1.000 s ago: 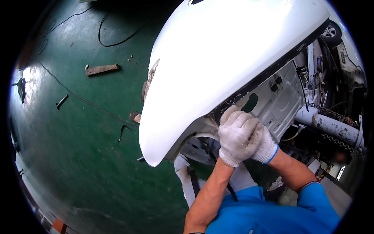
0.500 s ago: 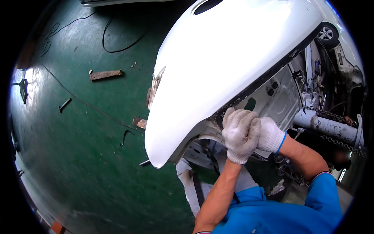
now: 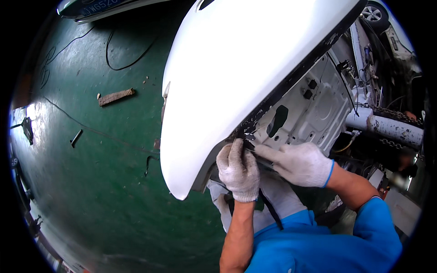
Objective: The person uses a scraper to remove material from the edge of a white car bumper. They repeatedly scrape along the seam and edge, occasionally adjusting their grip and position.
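A large white car body panel (image 3: 232,68) slopes across the view, its dark, rough inner edge (image 3: 291,93) facing me. Both hands wear whitish knit gloves. At the lower end of that edge, beside the wheel-arch curve, my left hand (image 3: 239,170) has its fingers closed; what they grip is hidden. My right hand (image 3: 302,164) comes in from the right, index finger reaching toward the left fingertips, the others curled. A small dark piece (image 3: 249,144) shows between the hands; its kind is unclear. Beyond lies the white inner body panel (image 3: 323,104) with holes.
A white-painted pipe (image 3: 391,129) and chains (image 3: 396,113) stand at the right. On the green floor (image 3: 104,191) lie a wood block (image 3: 116,97), a short metal tube (image 3: 76,138) and a black cable (image 3: 129,66). Another vehicle's bumper (image 3: 109,13) shows at the top left.
My hands were together, the left over the right, higher along the edge. They have come apart; the left has moved left and down the edge. The view has shifted slightly.
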{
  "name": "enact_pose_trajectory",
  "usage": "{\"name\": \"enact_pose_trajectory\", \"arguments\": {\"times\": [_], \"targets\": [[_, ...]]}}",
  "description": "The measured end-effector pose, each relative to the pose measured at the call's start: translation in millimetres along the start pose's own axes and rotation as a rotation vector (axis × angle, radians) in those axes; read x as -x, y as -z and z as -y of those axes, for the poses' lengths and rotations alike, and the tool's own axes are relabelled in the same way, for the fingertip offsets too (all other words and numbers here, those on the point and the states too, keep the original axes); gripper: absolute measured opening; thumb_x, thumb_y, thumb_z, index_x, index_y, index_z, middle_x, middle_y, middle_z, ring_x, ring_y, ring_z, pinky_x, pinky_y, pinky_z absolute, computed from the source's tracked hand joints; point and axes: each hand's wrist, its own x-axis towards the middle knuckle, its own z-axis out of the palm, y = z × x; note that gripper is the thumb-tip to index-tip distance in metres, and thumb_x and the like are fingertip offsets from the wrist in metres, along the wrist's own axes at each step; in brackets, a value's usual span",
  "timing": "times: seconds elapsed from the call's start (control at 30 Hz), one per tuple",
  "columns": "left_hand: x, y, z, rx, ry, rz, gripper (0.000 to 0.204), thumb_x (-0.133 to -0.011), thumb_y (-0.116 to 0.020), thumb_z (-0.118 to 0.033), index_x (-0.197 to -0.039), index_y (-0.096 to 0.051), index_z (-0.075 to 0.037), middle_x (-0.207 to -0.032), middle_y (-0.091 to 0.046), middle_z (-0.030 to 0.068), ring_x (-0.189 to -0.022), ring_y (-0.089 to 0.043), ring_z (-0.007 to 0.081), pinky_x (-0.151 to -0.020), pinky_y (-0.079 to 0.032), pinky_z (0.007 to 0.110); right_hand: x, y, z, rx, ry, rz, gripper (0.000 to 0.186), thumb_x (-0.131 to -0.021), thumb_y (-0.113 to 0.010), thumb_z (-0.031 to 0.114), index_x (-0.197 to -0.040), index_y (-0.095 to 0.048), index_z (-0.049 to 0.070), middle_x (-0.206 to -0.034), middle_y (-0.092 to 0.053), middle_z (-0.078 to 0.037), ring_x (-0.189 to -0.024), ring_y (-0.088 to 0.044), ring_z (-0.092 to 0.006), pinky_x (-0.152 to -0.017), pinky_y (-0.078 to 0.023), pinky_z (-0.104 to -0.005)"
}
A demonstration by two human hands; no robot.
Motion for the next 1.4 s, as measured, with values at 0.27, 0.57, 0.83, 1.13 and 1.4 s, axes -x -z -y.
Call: {"name": "enact_pose_trajectory", "arguments": {"times": [0.27,0.57,0.83,1.13,1.4], "targets": [[-29.7,0.9,-11.9,-0.023,-0.079,0.092,0.032,-0.082,-0.081,0.0,-0.112,-0.075,-0.008,-0.102,-0.069,0.0142,-0.093,-0.07,0.0306,-0.081,-0.058,0.04,19.4,5.5,-28.3,-0.234,-0.06,-0.177,0.056,-0.099,-0.058,0.023,-0.154,-0.047,0.017,-0.098,-0.073,-0.022,-0.087,-0.073,-0.042,-0.076,-0.06,-0.0506],[1.3,-7.7,3.7,0.167,0.09,-0.028,0.018,-0.093,-0.072,0.0,-0.111,-0.07,-0.001,-0.109,-0.063,0.0164,-0.098,-0.067,0.0308,-0.085,-0.056,0.039,-13.1,-5.8,-7.4,-0.327,-0.038,-0.158,0.054,-0.101,-0.056,0.023,-0.153,-0.044,0.016,-0.097,-0.072,-0.023,-0.085,-0.073,-0.043,-0.072,-0.06,-0.0524],[6.3,-11.6,0.3,0.21,0.116,-0.09,0.017,-0.096,-0.072,-0.003,-0.112,-0.067,0.0,-0.109,-0.063,0.0162,-0.1,-0.064,0.0303,-0.089,-0.055,0.04,-19.5,-12.4,-2.5,-0.176,-0.084,-0.093,0.052,-0.1,-0.057,0.019,-0.152,-0.049,0.018,-0.096,-0.073,-0.021,-0.08,-0.075,-0.0385,-0.065,-0.061,-0.0517],[32.3,-14.7,10.9,0.265,0.198,-0.046,0.018,-0.094,-0.069,0.001,-0.113,-0.067,0.0,-0.112,-0.061,0.0156,-0.1,-0.065,0.0265,-0.086,-0.056,0.036,-29.2,13.9,-7.9,0.009,0.011,-0.12,0.05,-0.101,-0.06,0.029,-0.15,-0.053,0.022,-0.084,-0.07,-0.018,-0.072,-0.073,-0.0368,-0.062,-0.059,-0.0474],[32.8,-1.8,5.2,0.238,0.195,0.048,0.023,-0.089,-0.071,0.005,-0.112,-0.069,0.0,-0.112,-0.065,0.016,-0.101,-0.067,0.0275,-0.088,-0.056,0.037,-23.4,16.7,1.3,0.164,0.016,-0.034,0.047,-0.1,-0.06,0.032,-0.146,-0.057,0.023,-0.086,-0.071,-0.017,-0.074,-0.075,-0.0346,-0.06,-0.059,-0.0481]]}}
